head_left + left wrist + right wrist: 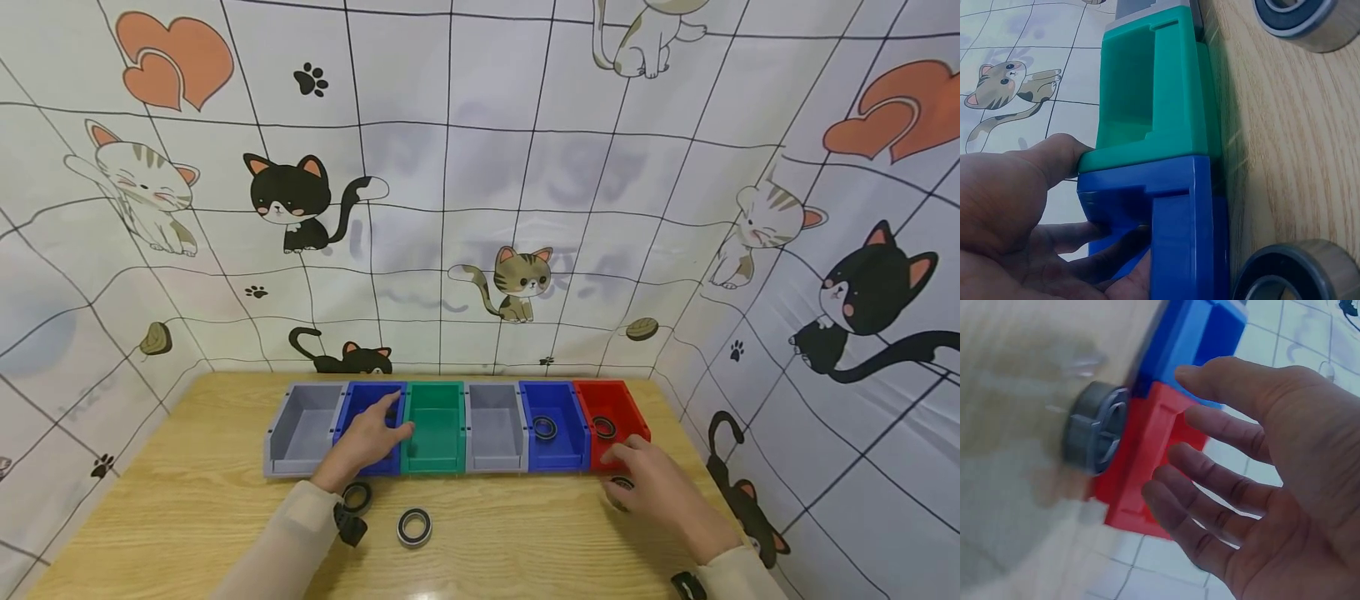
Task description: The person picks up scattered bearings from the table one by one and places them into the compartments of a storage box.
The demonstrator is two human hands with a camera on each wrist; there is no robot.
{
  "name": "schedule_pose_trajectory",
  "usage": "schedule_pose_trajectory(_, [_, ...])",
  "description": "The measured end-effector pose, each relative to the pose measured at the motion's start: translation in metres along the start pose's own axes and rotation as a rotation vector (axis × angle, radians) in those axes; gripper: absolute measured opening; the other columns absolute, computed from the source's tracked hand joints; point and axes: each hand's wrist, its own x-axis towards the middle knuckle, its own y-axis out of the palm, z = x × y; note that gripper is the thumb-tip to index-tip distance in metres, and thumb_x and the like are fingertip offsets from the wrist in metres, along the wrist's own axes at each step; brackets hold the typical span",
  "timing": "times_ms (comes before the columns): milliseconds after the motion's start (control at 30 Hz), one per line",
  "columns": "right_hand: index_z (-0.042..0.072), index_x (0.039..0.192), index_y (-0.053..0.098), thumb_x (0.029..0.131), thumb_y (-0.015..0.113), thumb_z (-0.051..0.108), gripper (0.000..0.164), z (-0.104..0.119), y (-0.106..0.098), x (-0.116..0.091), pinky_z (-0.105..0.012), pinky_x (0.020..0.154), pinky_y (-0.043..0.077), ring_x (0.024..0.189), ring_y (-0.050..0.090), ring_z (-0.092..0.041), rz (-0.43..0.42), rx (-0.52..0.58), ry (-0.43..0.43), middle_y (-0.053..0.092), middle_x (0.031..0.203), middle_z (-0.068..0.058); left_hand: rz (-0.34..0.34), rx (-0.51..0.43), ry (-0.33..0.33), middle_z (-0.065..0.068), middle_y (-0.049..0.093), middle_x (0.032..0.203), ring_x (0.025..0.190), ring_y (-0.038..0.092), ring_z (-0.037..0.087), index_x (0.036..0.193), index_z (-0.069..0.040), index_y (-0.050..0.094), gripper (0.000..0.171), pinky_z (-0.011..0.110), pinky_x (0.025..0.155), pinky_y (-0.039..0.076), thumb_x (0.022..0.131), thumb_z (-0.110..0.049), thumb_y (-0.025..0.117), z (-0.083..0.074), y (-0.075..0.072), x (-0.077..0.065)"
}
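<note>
My left hand [367,437] reaches into the left blue bin [386,462], thumb spread toward the green bin [435,429]. In the left wrist view its fingers [1113,253] dip inside the blue bin; a small dark thing shows beside them in the head view, mostly hidden. My right hand [656,487] hovers over a ball bearing [1096,428] on the table in front of the red bin [611,400]. Its fingers are loosely bent, with a gap between them and the bearing in the right wrist view. A bearing [603,427] lies inside the red bin.
Two more bearings lie on the wooden table [510,542]: one bearing [357,497] by the left wrist, another bearing [414,527] right of it. The right blue bin [558,454] holds a bearing [545,428]. Grey bins [303,425] complete the row before a patterned cloth wall.
</note>
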Motion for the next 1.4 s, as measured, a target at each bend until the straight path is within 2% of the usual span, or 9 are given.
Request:
schedule_pose_trajectory(133, [0.017, 0.121, 0.086, 0.092, 0.101, 0.027, 0.034, -0.008, 0.006, -0.004, -0.051, 0.098, 0.067, 0.099, 0.067, -0.016, 0.056, -0.009, 0.084, 0.071, 0.11, 0.001, 0.0, 0.0, 0.0, 0.036, 0.053, 0.173, 0.144, 0.069, 0.053, 0.182, -0.004, 0.035, 0.082, 0.069, 0.117, 0.058, 0.114, -0.028, 0.073, 0.001, 0.001, 0.002])
schedule_pose_trajectory(233, [0.018, 0.122, 0.087, 0.091, 0.102, 0.029, 0.035, -0.011, 0.01, -0.006, -0.054, 0.101, 0.067, 0.103, 0.068, -0.017, 0.066, -0.007, 0.116, 0.07, 0.112, 0.001, -0.002, 0.005, -0.001, 0.036, 0.052, 0.174, 0.148, 0.066, 0.055, 0.182, -0.004, 0.035, 0.082, 0.07, 0.118, 0.057, 0.115, -0.028, 0.074, 0.001, 0.001, 0.002])
schedule_pose_trajectory(467, [0.019, 0.118, 0.086, 0.09, 0.102, 0.024, 0.033, -0.016, 0.02, -0.008, -0.055, 0.101, 0.069, 0.103, 0.066, -0.019, 0.045, 0.012, 0.131, 0.068, 0.114, -0.002, -0.005, 0.008, 0.0, 0.036, 0.053, 0.174, 0.147, 0.066, 0.054, 0.182, -0.004, 0.037, 0.082, 0.068, 0.115, 0.058, 0.114, -0.029, 0.076, 0.002, 0.0, 0.001])
schedule_pose_trajectory(600, [0.02, 0.12, 0.084, 0.09, 0.102, 0.024, 0.035, -0.019, 0.023, -0.009, -0.057, 0.102, 0.068, 0.104, 0.067, -0.019, 0.064, 0.049, 0.152, 0.068, 0.116, -0.004, -0.005, 0.006, 0.0, 0.036, 0.054, 0.173, 0.148, 0.065, 0.056, 0.181, -0.004, 0.037, 0.083, 0.069, 0.115, 0.058, 0.113, -0.03, 0.077, 0.001, -0.001, 0.0])
schedule_pose_trajectory(700, [0.02, 0.121, 0.084, 0.089, 0.102, 0.025, 0.037, -0.021, 0.024, -0.01, -0.057, 0.102, 0.067, 0.106, 0.071, -0.02, 0.076, 0.074, 0.144, 0.07, 0.116, -0.004, -0.005, -0.005, -0.005, 0.035, 0.055, 0.173, 0.146, 0.067, 0.055, 0.182, -0.005, 0.037, 0.083, 0.07, 0.116, 0.058, 0.113, -0.03, 0.077, 0.001, -0.001, -0.001])
schedule_pose_trajectory(967, [0.017, 0.117, 0.084, 0.087, 0.103, 0.023, 0.036, -0.023, 0.027, -0.011, -0.055, 0.1, 0.068, 0.107, 0.075, -0.022, 0.055, 0.061, 0.078, 0.075, 0.113, -0.001, 0.001, -0.025, -0.015, 0.036, 0.054, 0.173, 0.128, 0.078, 0.044, 0.182, -0.006, 0.036, 0.082, 0.066, 0.112, 0.061, 0.114, -0.029, 0.076, 0.001, 0.0, -0.001])
schedule_pose_trajectory(1167, [0.016, 0.115, 0.084, 0.088, 0.103, 0.02, 0.034, -0.022, 0.027, -0.01, -0.055, 0.1, 0.069, 0.107, 0.077, -0.022, 0.047, 0.061, 0.068, 0.077, 0.113, -0.002, -0.003, -0.031, -0.011, 0.034, 0.055, 0.172, 0.135, 0.075, 0.049, 0.182, -0.006, 0.037, 0.083, 0.068, 0.114, 0.06, 0.114, -0.03, 0.077, 0.003, 0.001, 0.0])
schedule_pose_trajectory(1267, [0.015, 0.114, 0.084, 0.087, 0.103, 0.019, 0.033, -0.022, 0.027, -0.009, -0.056, 0.1, 0.069, 0.108, 0.078, -0.024, 0.047, 0.064, 0.066, 0.078, 0.113, -0.003, 0.001, -0.027, 0.004, 0.035, 0.055, 0.171, 0.136, 0.074, 0.051, 0.182, -0.007, 0.037, 0.085, 0.067, 0.112, 0.061, 0.113, -0.034, 0.078, 0.006, 0.001, 0.003])
schedule_pose_trajectory(1400, [0.015, 0.113, 0.084, 0.086, 0.104, 0.017, 0.033, -0.022, 0.028, -0.009, -0.055, 0.099, 0.069, 0.106, 0.078, -0.023, 0.039, 0.059, 0.057, 0.078, 0.111, -0.002, 0.005, -0.023, 0.008, 0.032, 0.057, 0.172, 0.13, 0.077, 0.044, 0.183, -0.01, 0.037, 0.089, 0.061, 0.106, 0.064, 0.111, -0.04, 0.08, 0.022, 0.003, 0.014])
